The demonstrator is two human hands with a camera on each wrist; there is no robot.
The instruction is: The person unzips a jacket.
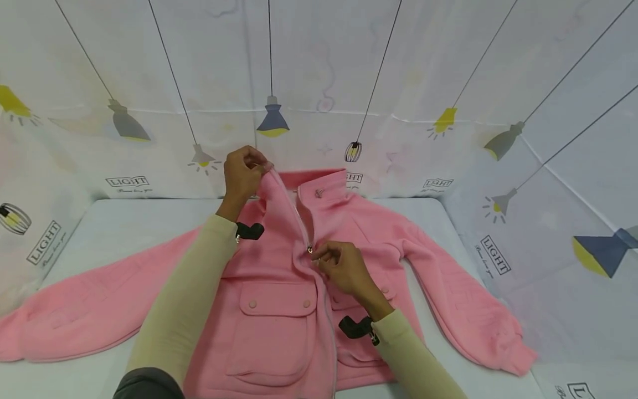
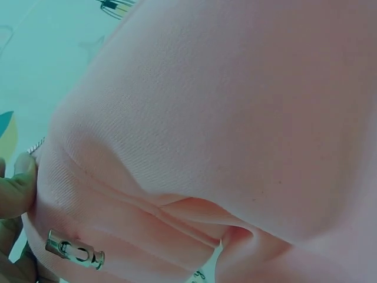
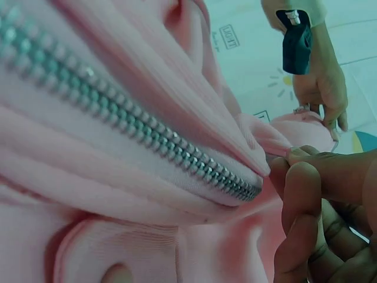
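Note:
A pink jacket [image 1: 279, 327] lies front up with its sleeves spread, and its front zipper [image 1: 331, 327] is closed in the lower part and parted above. My left hand [image 1: 244, 172] pinches the top corner of the jacket's collar [image 2: 65, 171] and holds it raised. Lower down, my right hand [image 1: 344, 269] pinches the zipper pull by the slider [image 1: 310, 249], partway up the front. In the right wrist view the joined metal teeth [image 3: 171, 144] run up to the fingers of the right hand [image 3: 312, 206], which hide the slider there.
The jacket lies on a white table [image 1: 149, 219]. Behind and beside it hangs a white sheet [image 1: 309, 55] printed with lamps. A metal cord toggle [image 2: 75, 250] sits on the collar, and a snapped pocket flap [image 1: 278, 299] lies below the hands.

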